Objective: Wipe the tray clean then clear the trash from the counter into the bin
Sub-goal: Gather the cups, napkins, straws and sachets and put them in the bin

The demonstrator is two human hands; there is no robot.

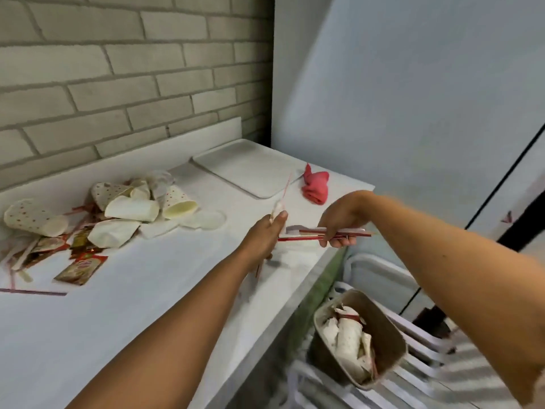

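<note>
A brown paper bin [380,320] is seen at the lower right of the frame, below the counter's edge. It is partly filled with crumpled white paper and rolled cups and is set on white slatted furniture [377,267]. A white tray [247,169] is laid at the upper centre, close to the counter's far corner, with a red cloth [315,184] bunched just beside its right rim. Over the counter's right edge, red straws [298,238] and a white strip are gripped in the curled fingers of the right hand [342,219]. A thin wrapped straw [284,191] is pinched upright between thumb and fingers of the left hand [267,234]. Open room is offered by a broad stretch of white counter [147,305] in the lower left foreground. Trash is heaped at the centre left: spotted paper cups [132,206], a clear lid [211,219], red sachets [81,268] and loose straws. The counter is backed by a grey brick wall [118,69], with a pale panel [413,84] at the upper right.
</note>
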